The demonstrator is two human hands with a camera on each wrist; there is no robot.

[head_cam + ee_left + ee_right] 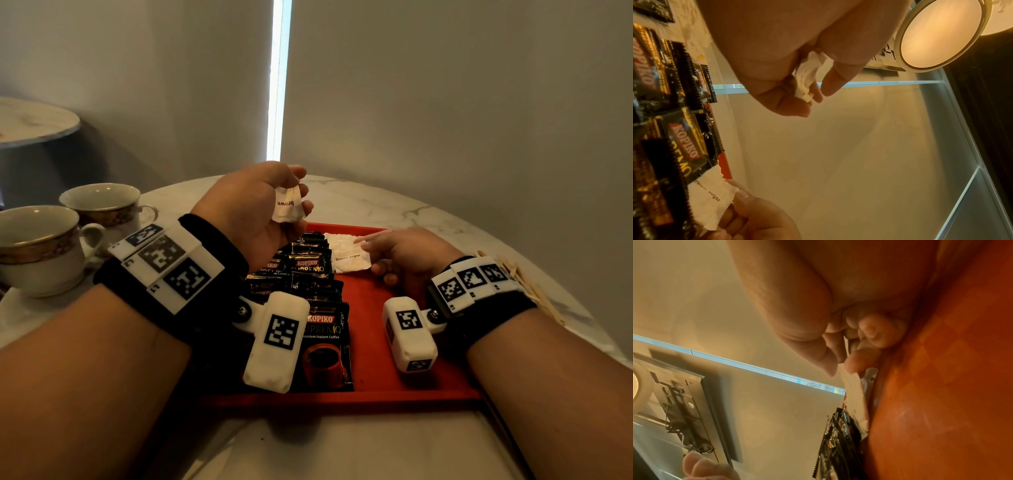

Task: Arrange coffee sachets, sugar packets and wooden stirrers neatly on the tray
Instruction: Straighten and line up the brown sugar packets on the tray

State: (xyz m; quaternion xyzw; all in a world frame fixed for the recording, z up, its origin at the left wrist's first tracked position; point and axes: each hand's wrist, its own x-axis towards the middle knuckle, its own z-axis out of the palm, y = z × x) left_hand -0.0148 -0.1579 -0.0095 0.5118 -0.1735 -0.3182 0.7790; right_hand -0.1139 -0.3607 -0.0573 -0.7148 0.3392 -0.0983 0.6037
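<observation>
while the coffee sachets (317,294) already lie in an overlapping row down the left half of the red tray (376,387), running from the near rim toward the far one, the sugar side looks only just begun and the stirrers not started. nearest the viewer, the front sachet sits face up and square to the tray's edge, so i judge the coffee part done or close to it (the left wrist view shows a few sachets fanned a little unevenly).

further in, the right hand (404,255) rests low on the tray with knuckles up, its thumb and forefinger pinching the right edge of a white brown sugar packet (349,257) that lies flat beside the far sachets, touching or nearly touching them. it seems to be nudging that packet into line.

off the tray on the marble table (394,205), to the right of that wrist, the wooden stirrers (527,284) lie in a loose pile, still to be placed.

beyond the sachets, the left hand (253,212) is raised above the tray's far left corner, palm turned inward, fingers curled around a small bunch of sugar packets (289,204); how many it holds i cannot tell. these remain to be laid down.

two cups (51,246) stand at the table's left edge.
</observation>
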